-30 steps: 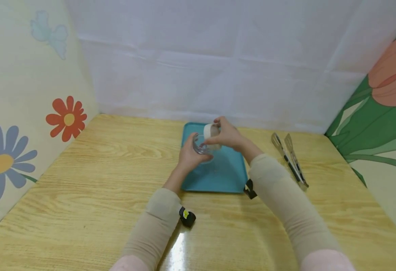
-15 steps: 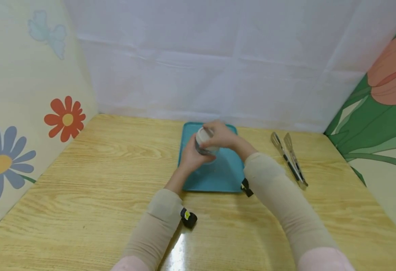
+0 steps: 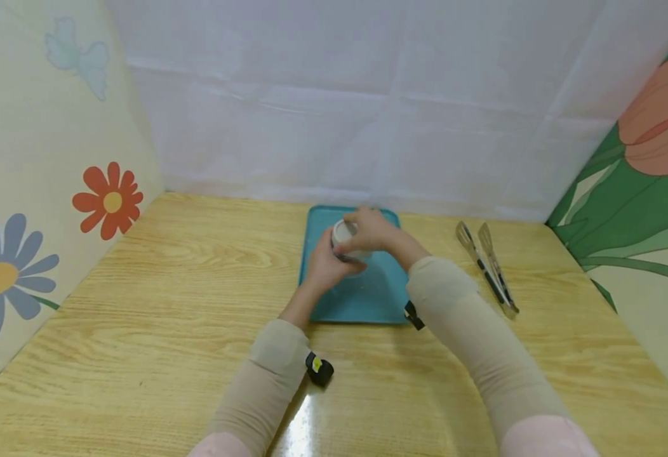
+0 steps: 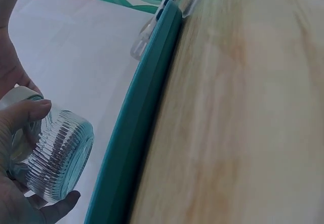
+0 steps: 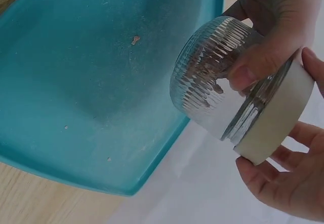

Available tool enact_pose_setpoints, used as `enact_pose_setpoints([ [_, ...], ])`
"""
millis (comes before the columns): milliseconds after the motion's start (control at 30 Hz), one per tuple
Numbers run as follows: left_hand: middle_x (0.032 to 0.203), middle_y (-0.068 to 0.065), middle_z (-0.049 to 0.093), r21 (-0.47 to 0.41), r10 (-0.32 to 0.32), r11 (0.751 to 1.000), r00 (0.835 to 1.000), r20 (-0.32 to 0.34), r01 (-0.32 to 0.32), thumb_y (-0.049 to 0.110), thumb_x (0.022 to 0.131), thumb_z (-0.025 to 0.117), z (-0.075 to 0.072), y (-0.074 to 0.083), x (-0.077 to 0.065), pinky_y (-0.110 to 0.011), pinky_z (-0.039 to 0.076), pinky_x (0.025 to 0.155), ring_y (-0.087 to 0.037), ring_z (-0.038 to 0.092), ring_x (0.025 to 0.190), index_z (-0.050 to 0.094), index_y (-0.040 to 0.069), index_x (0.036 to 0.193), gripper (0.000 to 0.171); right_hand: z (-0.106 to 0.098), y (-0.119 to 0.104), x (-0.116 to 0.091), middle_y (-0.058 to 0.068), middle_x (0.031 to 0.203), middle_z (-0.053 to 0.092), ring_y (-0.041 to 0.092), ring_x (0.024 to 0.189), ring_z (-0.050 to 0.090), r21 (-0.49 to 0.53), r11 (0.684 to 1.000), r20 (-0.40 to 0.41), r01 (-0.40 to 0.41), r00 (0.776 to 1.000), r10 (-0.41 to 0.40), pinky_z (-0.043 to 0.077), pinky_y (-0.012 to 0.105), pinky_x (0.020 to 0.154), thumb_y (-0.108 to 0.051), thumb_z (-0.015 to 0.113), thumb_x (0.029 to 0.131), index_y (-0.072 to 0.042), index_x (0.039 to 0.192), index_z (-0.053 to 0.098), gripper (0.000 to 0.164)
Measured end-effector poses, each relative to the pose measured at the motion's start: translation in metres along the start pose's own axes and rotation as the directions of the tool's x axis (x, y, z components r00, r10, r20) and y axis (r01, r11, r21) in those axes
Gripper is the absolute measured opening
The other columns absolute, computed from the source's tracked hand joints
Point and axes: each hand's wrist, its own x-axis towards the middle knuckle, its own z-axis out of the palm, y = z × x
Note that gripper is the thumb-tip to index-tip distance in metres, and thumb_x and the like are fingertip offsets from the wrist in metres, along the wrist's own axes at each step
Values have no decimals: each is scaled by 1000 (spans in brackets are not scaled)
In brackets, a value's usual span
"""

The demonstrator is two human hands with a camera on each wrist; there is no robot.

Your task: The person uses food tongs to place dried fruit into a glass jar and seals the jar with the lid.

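Note:
A ribbed clear glass jar point(image 5: 202, 77) is held tilted above the teal tray point(image 3: 362, 301). My left hand point(image 3: 327, 263) grips the jar's glass body, its thumb across the side in the right wrist view. The fingers of my right hand point(image 3: 371, 230) pinch the rim of the pale lid point(image 5: 278, 115), which sits at the jar's mouth. Seen from the left wrist, the jar's ribbed base point(image 4: 63, 158) points away from the lid. Part of the lid is hidden behind my right hand in the head view.
Metal tongs point(image 3: 489, 270) with dark grips lie on the wooden table point(image 3: 197, 285) right of the tray. A few small crumbs point(image 5: 135, 40) are scattered on the tray. White sheeting point(image 3: 311, 95) hangs behind the table, and flower-painted walls point(image 3: 8, 158) flank it.
My right hand has brought the lid left and down, from apart from the jar onto its mouth. My left hand keeps hold of the jar, nearly in place.

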Motion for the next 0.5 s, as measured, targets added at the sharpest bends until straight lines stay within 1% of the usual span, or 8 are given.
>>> enact_pose_setpoints([
  [67,113,-7,48,-11,3,1000,1000,6,-3,17,59,79,1,0,0,-36,40,80,-22,48,98,36,8,125,80,0,-1,0,12,108,48,23,86,47,-37,999,-14,-17,1000,17,43,32,65,-50,62,71,-7,128,41,74],
  [100,113,-8,48,-13,5,1000,1000,8,-5,17,59,79,2,-1,0,-36,41,79,-23,48,98,36,8,125,80,1,-1,0,11,103,51,21,82,48,-58,998,-28,-29,999,28,43,32,63,-52,61,71,-6,124,45,72],
  [200,112,-9,49,-10,18,1000,1000,3,-17,17,58,79,4,-1,0,-36,40,79,-24,48,97,35,8,125,80,2,-3,0,6,87,56,19,70,51,-129,988,-77,-81,994,72,43,30,56,-60,55,70,-7,105,57,64],
  [300,109,-10,51,9,40,999,999,-11,-40,19,57,79,5,0,0,-35,39,80,-23,49,96,38,6,122,78,3,-6,0,4,71,55,19,60,51,-179,973,-114,-147,985,128,42,31,50,-66,47,70,-9,82,57,59],
  [333,109,-9,51,20,45,999,999,-17,-45,19,57,80,5,0,0,-35,39,81,-23,48,96,38,6,122,78,3,-7,0,4,70,55,19,58,52,-184,969,-117,-167,982,147,42,31,49,-67,44,71,-8,79,57,61],
  [400,110,-8,50,33,44,999,999,-15,-44,21,57,79,4,0,0,-36,38,81,-23,47,97,37,7,123,79,1,-8,0,7,71,57,21,59,53,-187,964,-103,-191,979,175,43,32,50,-67,36,75,-6,79,57,65],
  [433,111,-8,50,32,42,999,999,-12,-41,21,58,79,3,0,0,-36,38,81,-22,47,97,37,8,124,80,-1,-8,-1,9,77,58,22,64,55,-172,966,-91,-192,980,178,44,33,54,-66,33,78,-5,86,58,67],
  [500,113,-8,48,26,34,999,999,-5,-34,22,59,78,2,1,-1,-37,38,81,-22,46,98,34,9,126,82,-7,-6,-2,14,98,57,26,84,55,-129,980,-55,-154,987,148,44,37,68,-60,30,83,-1,105,55,68],
])
